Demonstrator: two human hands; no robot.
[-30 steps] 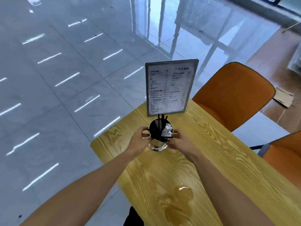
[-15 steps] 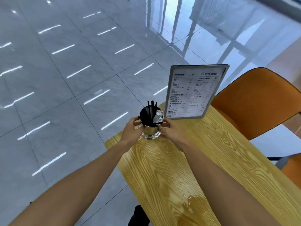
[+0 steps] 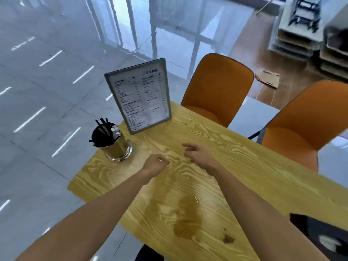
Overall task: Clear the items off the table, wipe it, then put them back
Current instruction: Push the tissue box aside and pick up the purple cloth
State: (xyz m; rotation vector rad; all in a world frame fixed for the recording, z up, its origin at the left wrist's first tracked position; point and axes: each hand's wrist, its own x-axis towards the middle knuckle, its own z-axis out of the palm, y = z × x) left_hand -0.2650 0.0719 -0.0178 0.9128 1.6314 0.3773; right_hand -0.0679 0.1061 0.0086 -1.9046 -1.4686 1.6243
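A shiny metal cup (image 3: pixel 117 149) holding black straws and white packets stands near the far left corner of the wooden table (image 3: pixel 244 166). Behind it and to its right a framed menu stand (image 3: pixel 139 96) stands upright at the table's far edge. My left hand (image 3: pixel 155 163) hovers over the table to the right of the cup, fingers curled loosely, holding nothing. My right hand (image 3: pixel 199 156) hovers beside it with fingers apart and empty. Both hands are apart from the cup.
A wet, darker patch (image 3: pixel 185 221) marks the tabletop near me. Two orange chairs (image 3: pixel 216 87) (image 3: pixel 305 117) stand along the table's far right side. Glossy grey floor tiles lie to the left. Stacked shelving (image 3: pixel 308 34) and a cardboard piece (image 3: pixel 267 79) sit at the back right.
Both hands have let go of the cup, which now stands by the table's left corner, and have drawn back to the right over the table. The camera view has swung right.
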